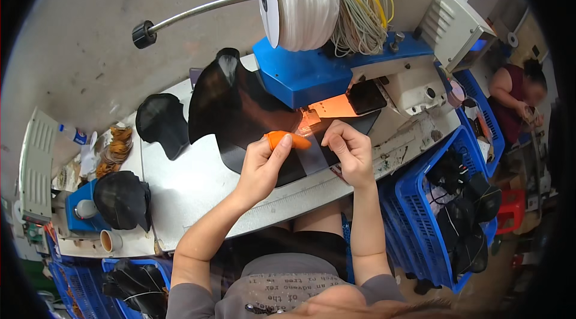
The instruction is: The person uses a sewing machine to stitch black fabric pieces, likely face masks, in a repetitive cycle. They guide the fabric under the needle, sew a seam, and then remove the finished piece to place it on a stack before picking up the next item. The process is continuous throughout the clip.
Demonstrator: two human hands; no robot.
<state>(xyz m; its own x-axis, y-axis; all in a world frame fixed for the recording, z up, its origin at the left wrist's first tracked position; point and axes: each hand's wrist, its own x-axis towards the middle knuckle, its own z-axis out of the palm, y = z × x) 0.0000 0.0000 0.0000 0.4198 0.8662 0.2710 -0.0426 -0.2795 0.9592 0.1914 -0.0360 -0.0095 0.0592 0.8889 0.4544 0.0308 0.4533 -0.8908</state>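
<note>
Your two hands are apart from each other above the broad, glossy black leather-like material (pixel 231 121), which lies on the pale grey tabletop (pixel 171 190), running beside and in front of the blue angular machine head (pixel 303 73). Your left hand (pixel 261 163) has its thumb against the bright orange tapered finger cover (pixel 288 139), probably worn to guard that finger or give grip. Your right hand (pixel 351 151) has thumb and fingertips drawn close — whether either hand pinches anything fine, you cannot tell from here. Both forearms rest low and angle inward, which likely keeps your fingers in the orange-lit patch (pixel 309 118) by the head. The large white thread spool (pixel 303 4) sits high on its rod, presumably to keep it off the working surface.

For room, your left side is easier: pale tabletop shows between the material and the smaller curved black piece (pixel 161 122). To your right it is tighter — the dark flat slab (pixel 367 97) lies close to the head, and the blue slatted plastic crate (pixel 414 199) stands beside the table's edge.
</note>
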